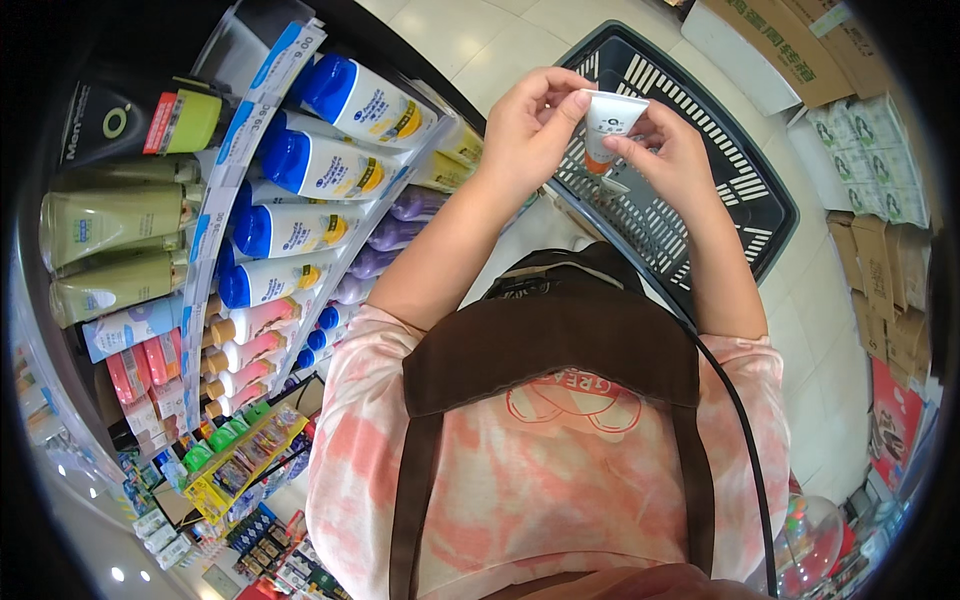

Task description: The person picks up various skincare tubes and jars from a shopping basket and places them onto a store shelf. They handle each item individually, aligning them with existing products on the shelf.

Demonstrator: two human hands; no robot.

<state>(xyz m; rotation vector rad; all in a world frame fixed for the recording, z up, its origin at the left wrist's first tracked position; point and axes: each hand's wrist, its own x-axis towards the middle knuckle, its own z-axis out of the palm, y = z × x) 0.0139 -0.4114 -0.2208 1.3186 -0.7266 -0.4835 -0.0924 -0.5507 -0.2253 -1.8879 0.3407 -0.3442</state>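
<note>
A small white squeeze tube (609, 120) with an orange cap end is held up in front of me, its flat crimped end uppermost. My left hand (536, 124) pinches the upper left corner of the tube between thumb and fingers. From the other side, my right hand (670, 150) has its thumb on the tube's front, with the fingers partly behind it. Writing and a round logo mark the tube. Below both hands is a dark plastic shopping basket (752, 187) with slotted walls. A small pale item (616, 186) shows in the basket under the tube; its kind is unclear.
Left of me, store shelves carry white shampoo bottles with blue caps (367, 101), green tubes (112, 225) and pink-and-white bottles (259, 322). A price rail (238, 142) edges one shelf. Cardboard boxes (787, 45) and wrapped tissue packs (862, 154) stand right, beyond the tiled floor (806, 300).
</note>
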